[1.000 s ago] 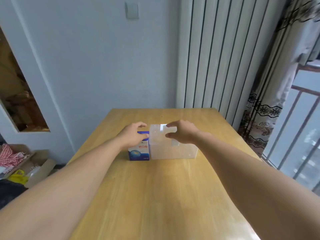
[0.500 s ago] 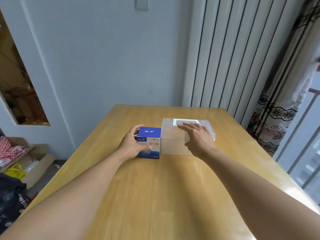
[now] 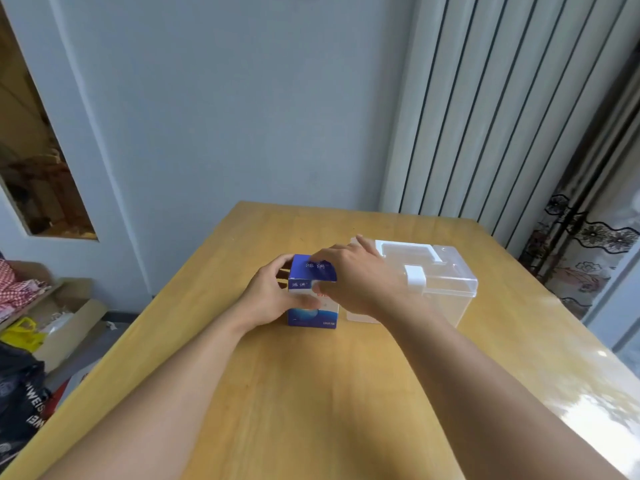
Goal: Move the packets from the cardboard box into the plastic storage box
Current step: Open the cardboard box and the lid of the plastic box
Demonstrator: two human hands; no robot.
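Note:
A small blue and white cardboard box [image 3: 313, 317] stands upright on the wooden table [image 3: 311, 393], its top flaps down. My left hand [image 3: 268, 294] grips its left side, thumb across the front. My right hand [image 3: 360, 280] reaches over the box top, fingers curled at the top flap and thumb on the front. Just to the right stands the clear plastic storage box [image 3: 446, 289], its lid down with a white latch at the front. No packets are visible.
The table's left edge drops to a floor with an open carton [image 3: 65, 317], a yellow bag [image 3: 20, 336] and a black bag [image 3: 20, 400]. A ribbed white panel and a patterned curtain [image 3: 588, 244] stand behind and to the right.
My right hand left the plastic box lid and moved left onto the top of the cardboard box. My left hand kept its grip on the cardboard box. The camera view shifted closer.

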